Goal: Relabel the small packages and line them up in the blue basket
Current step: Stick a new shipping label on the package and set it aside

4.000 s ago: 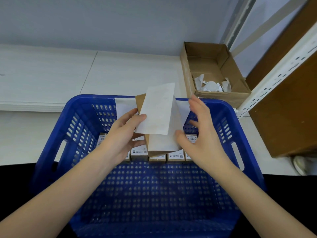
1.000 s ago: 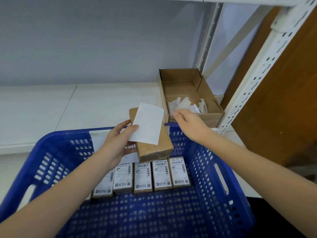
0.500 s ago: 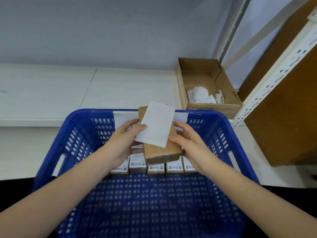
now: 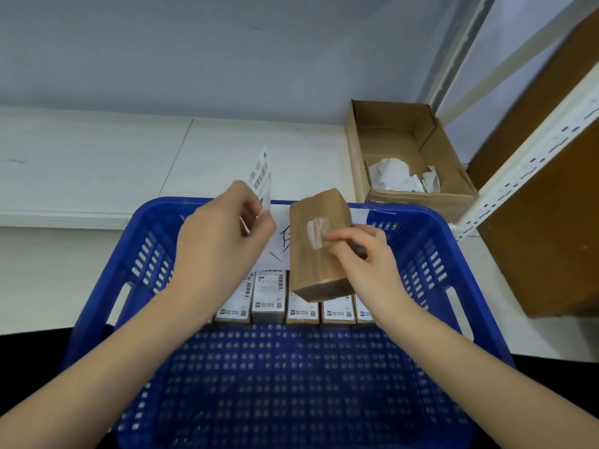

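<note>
While my left hand (image 4: 223, 241) pinches a printed label (image 4: 263, 179) by its lower edge, upright above the far rim of the blue basket (image 4: 431, 241), my right hand (image 4: 366, 264) curls round a brown package (image 4: 319, 251) at about 3 o'clock from the label, apart from it. On the package's upper face I see a pale torn patch (image 4: 316, 233). Below, labelled packages (image 4: 269, 296) stand in a row against the basket's far wall. At 1 o'clock, a cardboard box (image 4: 402, 134) on the bench holds crumpled white paper (image 4: 395, 176).

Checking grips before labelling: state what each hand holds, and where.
Left hand pinches the white barcode label at its lower edge. Right hand grips the brown taped cardboard package by its right side.
</note>
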Motion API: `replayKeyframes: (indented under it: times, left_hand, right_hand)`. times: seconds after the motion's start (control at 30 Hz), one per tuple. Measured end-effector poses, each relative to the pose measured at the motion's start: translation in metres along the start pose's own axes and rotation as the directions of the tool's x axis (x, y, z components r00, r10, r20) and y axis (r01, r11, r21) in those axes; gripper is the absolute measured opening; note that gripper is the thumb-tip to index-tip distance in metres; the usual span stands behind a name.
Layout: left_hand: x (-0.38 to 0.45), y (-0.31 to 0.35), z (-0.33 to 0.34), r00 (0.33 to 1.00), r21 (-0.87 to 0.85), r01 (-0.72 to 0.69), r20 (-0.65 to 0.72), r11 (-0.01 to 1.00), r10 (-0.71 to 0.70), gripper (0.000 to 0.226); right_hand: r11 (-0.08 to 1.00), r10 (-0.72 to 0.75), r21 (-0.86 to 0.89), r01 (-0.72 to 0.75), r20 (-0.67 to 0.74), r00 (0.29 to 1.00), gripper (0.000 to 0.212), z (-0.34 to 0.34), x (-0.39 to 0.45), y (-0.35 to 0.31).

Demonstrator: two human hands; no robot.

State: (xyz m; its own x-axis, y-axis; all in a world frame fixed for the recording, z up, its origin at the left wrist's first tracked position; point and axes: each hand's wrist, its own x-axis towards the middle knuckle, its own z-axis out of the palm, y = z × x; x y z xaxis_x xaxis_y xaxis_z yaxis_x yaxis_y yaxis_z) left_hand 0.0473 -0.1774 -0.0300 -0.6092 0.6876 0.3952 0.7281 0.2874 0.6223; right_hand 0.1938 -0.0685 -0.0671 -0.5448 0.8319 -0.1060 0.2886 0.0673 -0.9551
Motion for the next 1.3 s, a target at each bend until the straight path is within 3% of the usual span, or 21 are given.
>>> replayKeyframes:
  times: [0.03,0.1,0.2,0.3,0.5,0.6,0.67,0.8,0.87,0.97,1.1,1.23,1.3]
  left_hand:
    - [-0.003,0.003,0.002,0.99,0.163,-0.137,-0.017,0.977,0.142,0.016]
    - [-0.007,0.006,0.009,0.929,0.433,-0.338,0.011,0.836,0.37,0.023]
    - [-0.014,0.012,0.022,0.843,0.651,-0.427,0.035,0.627,0.537,0.029]
    - [-0.022,0.016,0.032,0.802,0.693,-0.438,0.014,0.572,0.597,0.042]
    - [-0.03,0.018,0.037,0.797,0.698,-0.459,0.052,0.549,0.601,0.052]
    - [-0.029,0.017,0.039,0.798,0.695,-0.451,0.033,0.56,0.602,0.024]
    - [-0.026,0.015,0.038,0.843,0.663,-0.42,0.031,0.62,0.537,0.019]
    - [-0.014,0.015,0.027,0.965,0.469,-0.258,0.169,0.845,0.201,0.055]
    - [-0.006,0.014,0.023,0.954,0.375,-0.089,0.298,0.923,-0.029,0.073]
    - [0.0,0.009,0.021,0.865,0.193,0.114,0.463,0.975,-0.193,0.085]
    - [0.006,0.017,0.012,0.723,-0.048,0.414,0.624,0.909,-0.296,0.081]
    - [0.017,0.009,0.01,0.676,-0.227,0.669,0.58,0.708,-0.454,0.043]
    - [0.02,0.001,0.011,0.622,-0.218,0.734,0.595,0.643,-0.508,0.032]
  right_hand:
    - [1.0,-0.011,-0.005,0.011,-0.004,1.0,0.017,0.002,0.0,-0.001]
    - [1.0,-0.02,0.0,0.02,0.003,1.0,0.013,0.006,-0.001,-0.003]
    - [0.998,-0.018,0.053,0.016,0.034,0.999,0.005,0.012,-0.004,-0.01]
    - [0.994,-0.039,0.106,0.035,0.035,0.999,0.012,0.015,-0.006,-0.014]
    - [0.996,-0.058,0.068,0.056,0.034,0.998,0.013,0.015,0.0,-0.009]
    - [0.996,-0.069,0.064,0.068,0.004,0.998,0.015,0.012,0.002,-0.008]
    - [0.996,-0.077,0.038,0.078,-0.018,0.997,0.012,0.008,0.004,-0.008]
    - [0.996,-0.089,0.01,0.089,-0.033,0.995,0.01,0.0,0.007,-0.007]
    - [0.996,-0.091,0.004,0.091,-0.031,0.995,0.009,-0.002,0.008,-0.007]
    - [0.995,-0.097,-0.016,0.097,-0.01,0.995,0.008,-0.003,0.007,-0.006]
    - [0.994,-0.104,-0.042,0.104,-0.008,0.994,0.007,-0.006,0.008,-0.004]
    - [0.987,-0.155,-0.026,0.156,0.038,0.987,0.006,-0.009,0.006,-0.005]
    - [0.975,-0.215,-0.044,0.219,0.082,0.973,0.008,-0.009,0.004,-0.005]
